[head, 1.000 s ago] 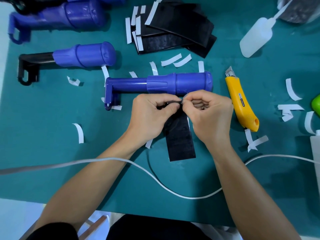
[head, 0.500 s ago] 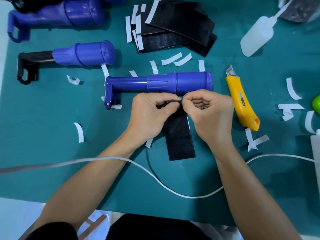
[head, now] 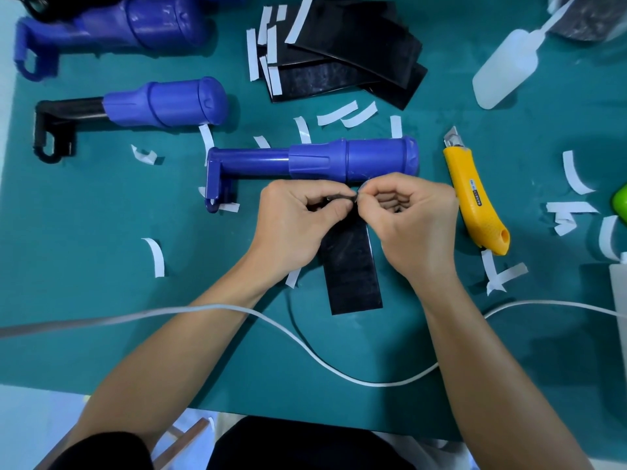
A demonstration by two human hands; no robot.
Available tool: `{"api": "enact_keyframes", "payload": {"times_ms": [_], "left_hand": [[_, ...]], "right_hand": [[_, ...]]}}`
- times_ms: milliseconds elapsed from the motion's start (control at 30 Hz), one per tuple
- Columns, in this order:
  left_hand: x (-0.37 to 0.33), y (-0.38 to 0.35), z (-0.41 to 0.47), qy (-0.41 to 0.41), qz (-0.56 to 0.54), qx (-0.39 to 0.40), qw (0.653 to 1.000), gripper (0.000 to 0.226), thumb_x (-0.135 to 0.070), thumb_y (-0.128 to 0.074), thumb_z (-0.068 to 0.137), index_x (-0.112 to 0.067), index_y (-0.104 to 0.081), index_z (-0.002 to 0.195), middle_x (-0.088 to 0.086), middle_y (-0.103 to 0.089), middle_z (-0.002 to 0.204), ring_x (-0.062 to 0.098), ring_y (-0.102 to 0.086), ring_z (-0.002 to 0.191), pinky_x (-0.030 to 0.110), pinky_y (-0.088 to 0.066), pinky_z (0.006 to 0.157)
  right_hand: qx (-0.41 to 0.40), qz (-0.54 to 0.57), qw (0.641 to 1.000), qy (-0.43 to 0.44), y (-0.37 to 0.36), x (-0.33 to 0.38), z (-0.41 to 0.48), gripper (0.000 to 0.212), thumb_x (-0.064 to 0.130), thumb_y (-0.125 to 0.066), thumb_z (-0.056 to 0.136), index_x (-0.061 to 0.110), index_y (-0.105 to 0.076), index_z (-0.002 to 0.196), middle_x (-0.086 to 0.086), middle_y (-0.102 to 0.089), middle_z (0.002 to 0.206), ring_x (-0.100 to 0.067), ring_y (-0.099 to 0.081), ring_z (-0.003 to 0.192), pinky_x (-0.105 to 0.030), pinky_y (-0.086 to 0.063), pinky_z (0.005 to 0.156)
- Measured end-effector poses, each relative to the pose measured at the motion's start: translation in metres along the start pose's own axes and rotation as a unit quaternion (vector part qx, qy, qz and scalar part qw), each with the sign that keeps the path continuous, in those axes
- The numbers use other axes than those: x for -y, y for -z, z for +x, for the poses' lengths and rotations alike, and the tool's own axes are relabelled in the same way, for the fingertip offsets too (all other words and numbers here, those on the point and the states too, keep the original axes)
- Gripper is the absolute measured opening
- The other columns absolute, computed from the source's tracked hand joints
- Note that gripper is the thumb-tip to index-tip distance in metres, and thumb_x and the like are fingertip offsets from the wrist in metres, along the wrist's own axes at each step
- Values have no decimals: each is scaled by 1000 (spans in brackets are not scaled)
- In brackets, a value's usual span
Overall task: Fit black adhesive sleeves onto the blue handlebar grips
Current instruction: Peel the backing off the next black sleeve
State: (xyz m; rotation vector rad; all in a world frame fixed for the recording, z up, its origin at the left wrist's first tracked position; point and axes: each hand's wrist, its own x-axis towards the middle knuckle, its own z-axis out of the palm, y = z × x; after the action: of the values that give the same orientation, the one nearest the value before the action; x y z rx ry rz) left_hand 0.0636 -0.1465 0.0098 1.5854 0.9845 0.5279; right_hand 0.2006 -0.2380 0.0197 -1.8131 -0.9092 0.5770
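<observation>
On teal mat (head: 101, 300), left hand (head: 291, 228) and right hand (head: 414, 225) pinch black sleeve (head: 353, 276).

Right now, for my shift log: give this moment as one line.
left hand: pinches top edge of black sleeve | right hand: pinches same edge | blue grip: bare, on mat beyond hands | knife: untouched

Both forearms bare, angled inward from the near side, wrists close together. L hand (head: 298, 225) & R hand (head: 414, 222) sit almost touching at the fingertips, palms down, fingers curled. Thumb + index of each hand pinch the top edge of the black sleeve (head: 351, 266) btwn them.
</observation>
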Motion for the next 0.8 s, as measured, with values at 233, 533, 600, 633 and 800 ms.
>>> {"api": "enact_keyframes", "payload": {"times_ms": [233, 533, 600, 633, 800], "left_hand": [[-2, -1, 0, 6, -12, 0, 1000, 20, -12, -78, 84, -30, -81, 92, -9, -81, 88, 32, -76, 81, 51, -62, 78], [-4, -1, -1, 6, -20, 5, 1000, 22, -8, -78, 85, -29, -81, 91, -5, -81, 85, 35, -75, 79, 53, -61, 75], [-4, -1, -1, 6, -19, 6, 1000, 23, -8, -78, 85, -30, -81, 90, -4, -81, 85, 36, -75, 79, 54, -61, 74], [-4, -1, -1, 6, -17, 5, 1000, 23, -9, -78, 84, -31, -81, 90, -4, -81, 85, 36, -74, 79, 54, -61, 74], [-4, -1, -1, 12, -21, 6, 1000, 20, -9, -78, 84, -28, -81, 91, -4, -81, 85, 35, -75, 79, 53, -61, 75]], "right_hand": [[-6, -2, 1000, 10, 1, 1, -1, 13, -3, -75, 84, 8, -80, 80, 1, -73, 70, -5, -64, 60, -18, -53, 62], [-3, -4, 1000, 12, 2, 4, -2, 10, -2, -73, 81, 6, -78, 76, -4, -69, 65, -16, -59, 56, -23, -49, 56], [1, -7, 1000, 14, 2, 4, -2, 10, -2, -73, 81, 5, -78, 76, -5, -69, 65, -17, -59, 56, -24, -49, 56], [4, -9, 1000, 15, 2, 5, -2, 10, -3, -73, 81, 5, -78, 75, -6, -68, 65, -18, -58, 56, -25, -49, 56], [9, 15, 1000, -1, 3, 5, -1, 13, -7, -72, 79, 4, -77, 74, -7, -68, 65, -20, -58, 57, -25, -49, 55]]}}
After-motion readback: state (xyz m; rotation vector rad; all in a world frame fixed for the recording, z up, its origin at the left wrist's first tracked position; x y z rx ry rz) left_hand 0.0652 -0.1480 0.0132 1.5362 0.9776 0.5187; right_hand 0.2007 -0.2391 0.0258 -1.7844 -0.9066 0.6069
